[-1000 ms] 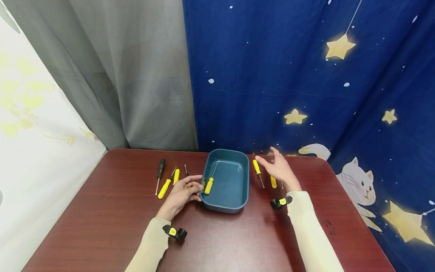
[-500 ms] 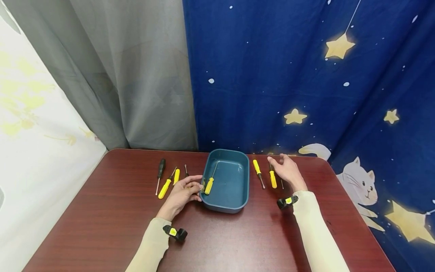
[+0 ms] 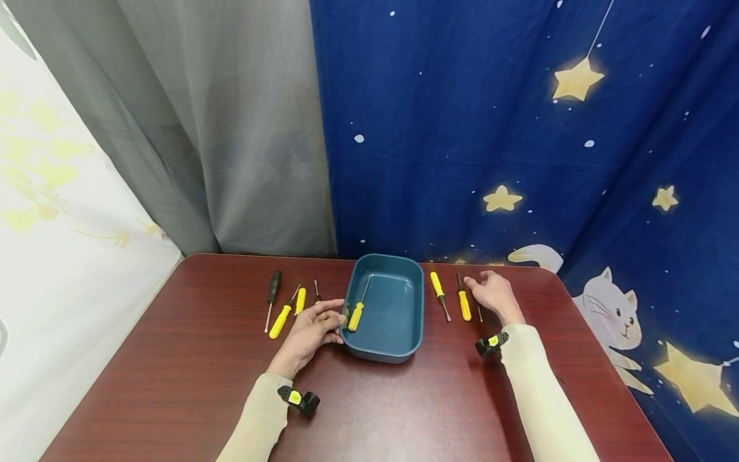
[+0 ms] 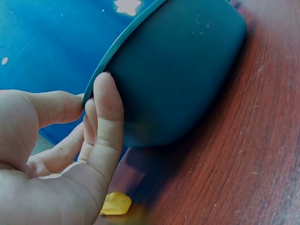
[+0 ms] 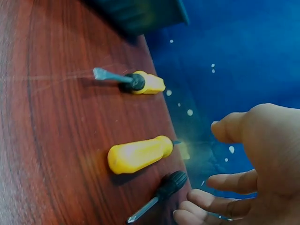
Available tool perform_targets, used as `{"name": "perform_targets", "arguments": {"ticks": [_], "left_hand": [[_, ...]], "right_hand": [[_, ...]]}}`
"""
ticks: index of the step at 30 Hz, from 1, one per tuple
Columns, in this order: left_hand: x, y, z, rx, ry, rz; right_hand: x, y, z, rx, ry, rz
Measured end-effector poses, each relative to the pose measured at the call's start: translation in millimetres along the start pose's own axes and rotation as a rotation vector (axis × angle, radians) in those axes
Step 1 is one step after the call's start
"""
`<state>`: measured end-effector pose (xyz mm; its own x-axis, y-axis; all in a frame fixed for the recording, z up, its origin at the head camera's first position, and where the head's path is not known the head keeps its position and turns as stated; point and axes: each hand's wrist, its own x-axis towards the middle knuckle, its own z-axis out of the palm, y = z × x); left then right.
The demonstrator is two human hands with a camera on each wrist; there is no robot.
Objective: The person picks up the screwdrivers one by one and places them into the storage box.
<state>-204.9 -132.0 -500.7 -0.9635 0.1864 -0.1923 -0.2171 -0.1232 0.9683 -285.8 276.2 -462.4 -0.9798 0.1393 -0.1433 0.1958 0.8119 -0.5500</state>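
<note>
My left hand [image 3: 308, 337] pinches the left rim of a dark blue plastic box [image 3: 389, 305], thumb inside and fingers against the outer wall, as the left wrist view shows. In the box, a yellow-handled screwdriver [image 3: 356, 316] leans along the left side. My right hand [image 3: 496, 296] hovers over a black-handled screwdriver [image 5: 171, 185] at the right, thumb and fingers spread apart and holding nothing. Whether a fingertip touches that handle I cannot tell. Just left of it lies a yellow-handled screwdriver [image 3: 464, 305], and nearer the box another yellow screwdriver [image 3: 436, 282].
Left of the box lie a black screwdriver [image 3: 274, 285], a yellow screwdriver [image 3: 280, 321], a yellow handle [image 3: 300, 299] and a screwdriver tip [image 3: 315, 287] partly behind my left hand. Curtains [image 3: 404, 160] hang behind the table's [image 3: 369, 410] far edge.
My right hand has moved right, from above the yellow screwdrivers to the black one, and lowered. The left hand and the box have stayed put.
</note>
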Motion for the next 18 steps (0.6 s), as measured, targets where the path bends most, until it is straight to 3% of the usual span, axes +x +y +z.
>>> {"name": "perform_targets", "arguments": {"ticks": [18], "left_hand": [[-1.1,-2.3,0.5,-0.013,-0.007,0.016]], "right_hand": [[8,5,11,-0.129,0.043,-0.011]]}}
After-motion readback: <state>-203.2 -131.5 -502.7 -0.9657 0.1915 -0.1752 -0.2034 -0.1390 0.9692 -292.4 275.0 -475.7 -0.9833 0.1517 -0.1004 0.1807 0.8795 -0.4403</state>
